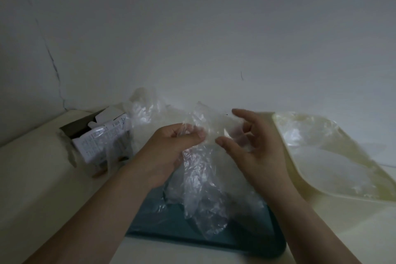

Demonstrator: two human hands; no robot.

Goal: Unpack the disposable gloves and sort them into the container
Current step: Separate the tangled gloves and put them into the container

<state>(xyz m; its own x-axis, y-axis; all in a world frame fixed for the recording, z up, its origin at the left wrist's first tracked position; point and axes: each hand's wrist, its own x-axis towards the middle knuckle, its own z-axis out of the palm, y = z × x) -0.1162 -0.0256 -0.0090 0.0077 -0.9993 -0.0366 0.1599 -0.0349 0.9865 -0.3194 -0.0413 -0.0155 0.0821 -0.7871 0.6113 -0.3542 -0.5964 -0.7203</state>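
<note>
Although the light is dim and the film is hard to trace, 1 clear disposable glove (199,188) is seen held up between the 2 hands, above the desk (42,178). Its crumpled upper end is gripped in the curled fingers of the left hand (171,148), with the thumb laid along the top. The same upper edge is pinched by the right hand (252,146): the thumb is set at the front of the film and the bent fingers behind it, while the index finger is raised clear. From the hands, the rest of the glove hangs down between the forearms.

Directly beneath the hands and the hanging glove, a teal container (182,231) is laid on the desk; whether the glove's lower end touches it cannot be told. Just to the right of the right hand, a pale yellow tray (308,182) is set, and more clear film (321,139) is spread inside it. Beyond the left hand, a loose heap of clear gloves (145,109) is piled against the wall (192,28). To the left of the left hand, an opened cardboard box (72,130) is placed, and a white printed packet (100,143) is leaned at its mouth.
</note>
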